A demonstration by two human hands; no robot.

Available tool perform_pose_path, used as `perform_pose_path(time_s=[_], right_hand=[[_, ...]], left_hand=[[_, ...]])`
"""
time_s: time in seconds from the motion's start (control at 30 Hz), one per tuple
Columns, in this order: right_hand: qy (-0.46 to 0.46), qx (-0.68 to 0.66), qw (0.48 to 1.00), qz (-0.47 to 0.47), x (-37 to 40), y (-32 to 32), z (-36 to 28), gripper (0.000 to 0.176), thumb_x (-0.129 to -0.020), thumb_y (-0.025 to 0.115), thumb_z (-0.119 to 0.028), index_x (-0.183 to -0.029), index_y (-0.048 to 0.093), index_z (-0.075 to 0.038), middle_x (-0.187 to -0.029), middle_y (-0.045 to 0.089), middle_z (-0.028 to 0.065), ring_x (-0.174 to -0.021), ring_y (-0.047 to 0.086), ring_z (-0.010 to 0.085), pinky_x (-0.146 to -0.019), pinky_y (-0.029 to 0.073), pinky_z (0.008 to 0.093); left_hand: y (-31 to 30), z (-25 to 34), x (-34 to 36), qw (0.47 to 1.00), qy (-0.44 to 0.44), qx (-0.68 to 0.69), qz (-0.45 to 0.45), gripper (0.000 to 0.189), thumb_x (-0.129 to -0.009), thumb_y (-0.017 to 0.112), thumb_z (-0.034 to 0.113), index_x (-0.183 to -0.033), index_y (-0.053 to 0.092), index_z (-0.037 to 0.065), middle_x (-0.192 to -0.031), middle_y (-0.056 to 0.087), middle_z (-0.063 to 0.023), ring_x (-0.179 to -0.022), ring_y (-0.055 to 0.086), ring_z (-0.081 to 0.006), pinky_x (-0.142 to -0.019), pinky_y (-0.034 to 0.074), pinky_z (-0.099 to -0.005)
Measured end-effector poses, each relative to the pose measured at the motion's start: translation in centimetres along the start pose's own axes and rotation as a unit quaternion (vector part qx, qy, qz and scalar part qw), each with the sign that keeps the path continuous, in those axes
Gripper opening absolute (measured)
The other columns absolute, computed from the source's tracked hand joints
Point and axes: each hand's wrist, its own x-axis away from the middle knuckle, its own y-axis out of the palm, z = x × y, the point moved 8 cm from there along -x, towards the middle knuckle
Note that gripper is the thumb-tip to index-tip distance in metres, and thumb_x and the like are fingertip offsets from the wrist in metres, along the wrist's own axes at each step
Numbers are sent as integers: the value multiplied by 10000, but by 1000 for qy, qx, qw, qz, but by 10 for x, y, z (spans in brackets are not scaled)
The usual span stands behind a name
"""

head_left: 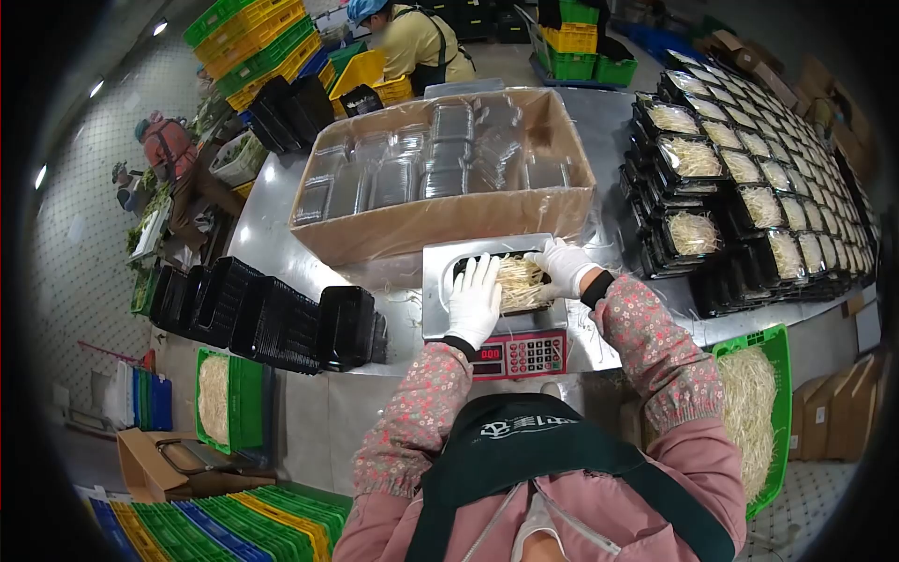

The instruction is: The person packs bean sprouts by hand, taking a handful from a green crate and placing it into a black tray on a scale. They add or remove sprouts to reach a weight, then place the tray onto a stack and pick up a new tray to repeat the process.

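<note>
A black plastic tray (507, 310) filled with pale bean sprouts (521, 284) sits on the steel pan of a weighing scale (438, 323). My left hand (475, 302), in a white glove, lies over the tray's left side with its fingers stretched out across the sprouts. At the right end of the tray, my right hand (565, 268), also gloved in white, has its fingers and thumb apart, touching the sprouts and rim. Below the pan is the scale's red keypad panel (534, 355) with lit digits.
A cardboard box (421, 239) of clear plastic lids stands behind the scale. Nested black trays (281, 318) lie to the left. Stacked filled trays (693, 157) crowd the right. Green crates of sprouts (749, 412) flank me. A co-worker (421, 47) is beyond the table.
</note>
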Motion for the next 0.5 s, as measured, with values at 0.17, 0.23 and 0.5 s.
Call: perform_pose_path(time_s=[0.17, 0.23, 0.5], right_hand=[[40, 14, 995, 87, -11, 26, 12, 141, -811, 629, -181, -861, 675, -57, -798, 677, 184, -774, 680, 362, -732, 539, 460], [25, -21, 995, 94, -12, 22, 18, 154, -812, 644, -199, -846, 669, -51, -785, 678, 178, -772, 674, 373, -732, 538, 461], [68, -303, 938, 151, 53, -38, 98, 202, -800, 730, -192, -910, 729, -23, -778, 672, 193, -696, 665, 303, -681, 515, 368]], left_hand=[[18, -4, -5, 999, -47, 7, 0, 505, -927, 525, 241, -1402, 479, 76, -1454, 474, -131, -1315, 442, -320, -1064, 343, -438], [8, 1, -6, 999, -47, 4, 12, 464, -927, 537, 220, -1359, 523, 52, -1429, 503, -134, -1291, 472, -319, -1089, 332, -431], [-2, -12, -1, 985, -58, 151, 52, 459, -950, 507, 159, -1391, 492, 31, -1438, 485, -168, -1332, 437, -337, -1148, 270, -434]])
